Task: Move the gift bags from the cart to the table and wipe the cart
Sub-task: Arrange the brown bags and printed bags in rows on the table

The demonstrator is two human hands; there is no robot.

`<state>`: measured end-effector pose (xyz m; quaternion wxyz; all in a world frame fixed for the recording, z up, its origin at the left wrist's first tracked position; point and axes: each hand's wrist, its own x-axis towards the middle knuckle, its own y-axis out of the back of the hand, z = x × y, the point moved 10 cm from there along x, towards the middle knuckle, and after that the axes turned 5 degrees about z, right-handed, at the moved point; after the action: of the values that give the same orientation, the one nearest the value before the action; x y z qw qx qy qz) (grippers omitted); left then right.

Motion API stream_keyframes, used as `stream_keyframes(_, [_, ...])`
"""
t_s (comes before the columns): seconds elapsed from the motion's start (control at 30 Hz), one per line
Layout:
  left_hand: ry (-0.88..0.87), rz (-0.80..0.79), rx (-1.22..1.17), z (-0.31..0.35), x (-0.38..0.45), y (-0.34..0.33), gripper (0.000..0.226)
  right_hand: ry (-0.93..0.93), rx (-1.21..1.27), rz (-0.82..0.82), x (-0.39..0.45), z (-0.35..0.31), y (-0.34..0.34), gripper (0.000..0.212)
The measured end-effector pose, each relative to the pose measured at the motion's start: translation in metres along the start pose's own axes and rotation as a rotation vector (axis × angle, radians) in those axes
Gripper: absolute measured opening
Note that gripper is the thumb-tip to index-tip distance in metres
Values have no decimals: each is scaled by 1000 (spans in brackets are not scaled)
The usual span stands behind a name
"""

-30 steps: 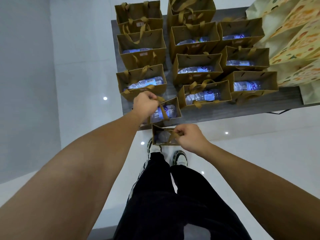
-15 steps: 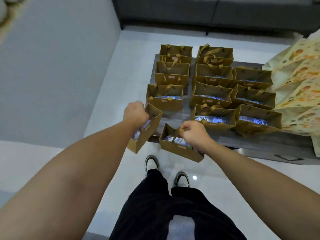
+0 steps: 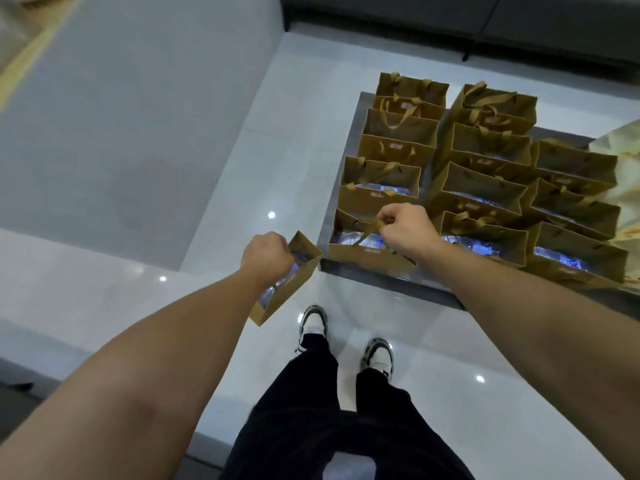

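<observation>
Several brown paper gift bags (image 3: 485, 164) with ribbon handles stand in rows on a low grey table (image 3: 391, 280); water bottles show inside some. My left hand (image 3: 265, 252) grips one gift bag (image 3: 287, 289) by its top, hanging tilted over the floor just left of the table's near corner. My right hand (image 3: 403, 226) pinches the ribbon handles of another gift bag (image 3: 367, 249) that sits at the table's near left corner. The cart is not in view.
A cream patterned cloth or bag (image 3: 623, 161) lies at the table's right end. A dark sofa (image 3: 485, 26) stands beyond the table. A grey wall (image 3: 121, 133) runs along the left. My feet (image 3: 346, 337) stand on glossy white tiles before the table.
My right hand has carried its bag up and forward from over the floor onto the table's near left corner. The left hand's bag still hangs beside the table. The view has shifted left.
</observation>
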<state>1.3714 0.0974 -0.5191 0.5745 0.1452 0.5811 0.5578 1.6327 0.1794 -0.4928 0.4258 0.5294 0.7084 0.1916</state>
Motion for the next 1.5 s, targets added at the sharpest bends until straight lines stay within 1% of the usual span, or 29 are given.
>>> stream_keyframes(0.2, [-61, -119, -34, -1, 1, -22, 11, -68, -125, 8, 27, 11, -19, 24])
stream_keyframes(0.37, [-115, -165, -11, 5, 5, -42, 19, -103, -168, 98, 36, 21, -12, 26])
stream_keyframes(0.53, [-152, -193, -13, 23, 5, -51, 7, -123, -131, 113, 37, 26, -12, 31])
stream_keyframes(0.63, [-176, -212, 2, 38, 0, -52, 7, -51, -195, 143, 29, 24, -7, 42])
stream_keyframes(0.7, [-220, -240, 21, 52, -6, -50, 7, 0, -236, 190, 18, 21, 2, 44])
stream_keyframes(0.73, [-247, -251, 34, 62, -11, -47, 6, 11, -222, 186, 12, 22, 5, 42])
stream_keyframes(0.77, [-274, -259, 45, 73, -16, -42, 6, 14, -175, 144, 5, 22, 5, 40])
stream_keyframes(0.8, [-298, -270, 50, 85, -23, -37, 8, 11, -110, 60, -3, 23, 1, 41])
stream_keyframes(0.83, [-317, -281, 46, 98, -30, -31, 9, 7, -49, -55, -13, 24, -5, 46])
stream_keyframes(0.9, [-347, -286, 18, 124, -45, -16, 9, 9, -4, -303, -37, 25, -16, 70])
stream_keyframes(0.93, [-355, -283, -4, 137, -52, -8, 8, 30, -22, -376, -49, 23, -15, 83])
stream_keyframes(0.97, [-358, -280, -30, 150, -58, -1, 7, 65, -32, -416, -58, 20, -10, 93])
stream_keyframes(1.03, [-373, -282, -84, 175, -73, 12, 13, 133, -28, -462, -74, 15, 0, 101])
stream_keyframes(1.07, [-388, -279, -109, 189, -81, 19, 14, 163, -58, -461, -80, 14, 5, 99])
stream_keyframes(1.1, [-402, -271, -139, 203, -89, 26, 13, 187, -109, -432, -83, 16, 13, 92])
stream_keyframes(1.13, [-417, -261, -174, 217, -97, 34, 12, 201, -151, -368, -83, 21, 23, 78])
stream_keyframes(1.2, [-453, -222, -221, 246, -110, 50, 9, 203, -181, -188, -80, 33, 54, 36])
stream_keyframes(1.23, [-475, -195, -224, 262, -115, 56, 8, 191, -157, -116, -80, 38, 72, 20])
stream_keyframes(1.27, [-498, -169, -225, 277, -120, 62, 8, 176, -124, -66, -81, 45, 89, 14])
stream_keyframes(1.4, [-571, -66, -218, 332, -134, 77, 9, 152, -19, 19, -93, 64, 146, 5])
stream_keyframes(1.5, [-613, -41, -218, 365, -141, 80, 9, 111, 10, 77, -97, 83, 178, 10])
